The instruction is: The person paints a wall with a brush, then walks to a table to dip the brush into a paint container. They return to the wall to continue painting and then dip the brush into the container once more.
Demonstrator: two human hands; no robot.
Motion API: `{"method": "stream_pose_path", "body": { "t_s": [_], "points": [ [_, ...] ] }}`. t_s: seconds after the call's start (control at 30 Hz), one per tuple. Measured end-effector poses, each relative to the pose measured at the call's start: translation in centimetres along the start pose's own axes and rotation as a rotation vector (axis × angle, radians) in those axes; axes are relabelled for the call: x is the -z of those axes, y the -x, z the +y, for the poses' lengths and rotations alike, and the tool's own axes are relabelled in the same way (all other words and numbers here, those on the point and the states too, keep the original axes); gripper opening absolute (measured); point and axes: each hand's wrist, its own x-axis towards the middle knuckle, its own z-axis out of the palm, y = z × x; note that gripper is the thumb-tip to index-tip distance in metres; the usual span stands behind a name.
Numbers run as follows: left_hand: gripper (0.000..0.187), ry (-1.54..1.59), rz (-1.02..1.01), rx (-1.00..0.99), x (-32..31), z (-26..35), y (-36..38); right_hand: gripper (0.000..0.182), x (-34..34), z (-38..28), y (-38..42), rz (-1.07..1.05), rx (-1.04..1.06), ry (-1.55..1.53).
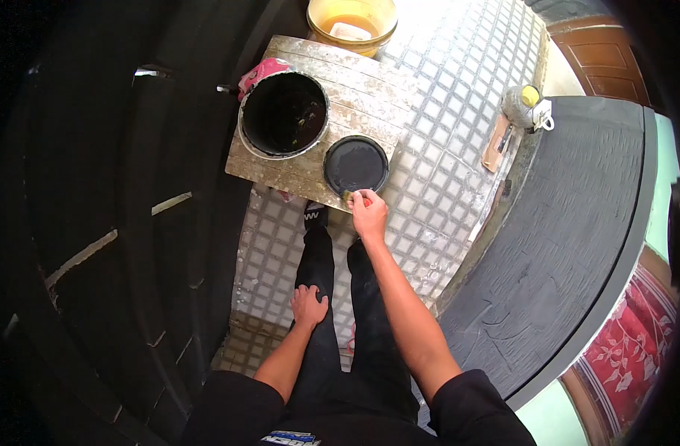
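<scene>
My right hand (369, 214) is closed around a small brush (349, 197); a bit of red shows between the fingers, and most of the handle is hidden. It is at the near rim of a round black tray (356, 165), which holds what looks like dark paint. My left hand (308, 305) lies on my left knee with its fingers spread and holds nothing. Left of the tray stands a large bucket (284, 115), coated black inside. Both containers sit on a worn, paint-spotted wooden board (340, 82).
A yellow bucket (352, 26) with murky liquid stands beyond the board. Close on the left rises a black wall (131, 260) with pale bare patches. A pink cloth (259, 73) lies behind the bucket. Right, across the tiled floor (448, 97), runs a low grey wall (555, 245).
</scene>
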Motion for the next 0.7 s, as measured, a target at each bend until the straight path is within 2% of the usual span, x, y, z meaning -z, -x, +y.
{"method": "stream_pose_path", "body": {
  "t_s": [0.03, 0.07, 0.13, 0.3, 0.37, 0.47, 0.63, 0.7],
  "points": [
    [0.039, 0.026, 0.013, 0.003, -0.1, -0.2, -0.1, 0.022, -0.5, 0.0, -0.2, -0.044, -0.155, -0.254],
    [0.039, 0.023, 0.016, 0.001, -0.2, -0.5, -0.1, 0.022, -0.7, 0.1, -0.2, -0.042, -0.153, -0.257],
    [0.04, 0.132, 0.032, 0.007, -0.3, -1.0, -0.1, 0.023, -1.2, 0.4, -0.3, -0.015, -0.19, -0.469],
    [0.038, 0.237, 0.127, -0.013, -0.7, -2.0, -0.2, 0.022, 2.0, 2.2, -2.1, 0.109, -0.222, -0.224],
    [0.038, 0.274, 0.153, -0.036, -0.5, -2.1, -0.5, 0.023, 3.9, 0.7, -2.0, 0.165, -0.16, -0.044],
    [0.037, 0.318, 0.197, -0.055, 0.3, -2.2, -0.9, 0.021, 5.7, 0.1, -2.0, 0.197, -0.057, -0.033],
    [0.036, 0.355, 0.194, -0.044, 2.8, -2.7, -1.2, 0.024, 8.3, -1.8, -0.4, 0.155, -0.031, -0.318],
    [0.035, 0.365, 0.17, -0.032, 4.4, -3.2, -1.0, 0.026, 9.4, -3.5, 0.9, 0.147, -0.099, -0.473]
  ]
}}
